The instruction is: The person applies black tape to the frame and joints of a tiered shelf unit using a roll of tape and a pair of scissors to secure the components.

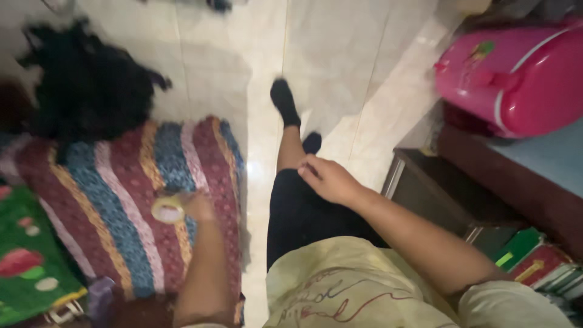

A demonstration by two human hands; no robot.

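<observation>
Two hands: left hand (pixel 195 206) around a tape roll (pixel 167 210) (over striped mat (pixel 121 182)), right hand (pixel 328 179) loosely curled, empty.

Glossy pale tiled floor (pixel 340 54) reflects light; a striped rug (pixel 121 200) lies left, a dark wooden shelf (pixel 449 194) stands right.

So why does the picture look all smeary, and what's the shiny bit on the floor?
Head view: the left hand and its tape roll are smeared by motion blur; the right hand is only a bit soft; the tile floor shows pale glare near the socked foot, with a shadow beside the striped mat.
</observation>
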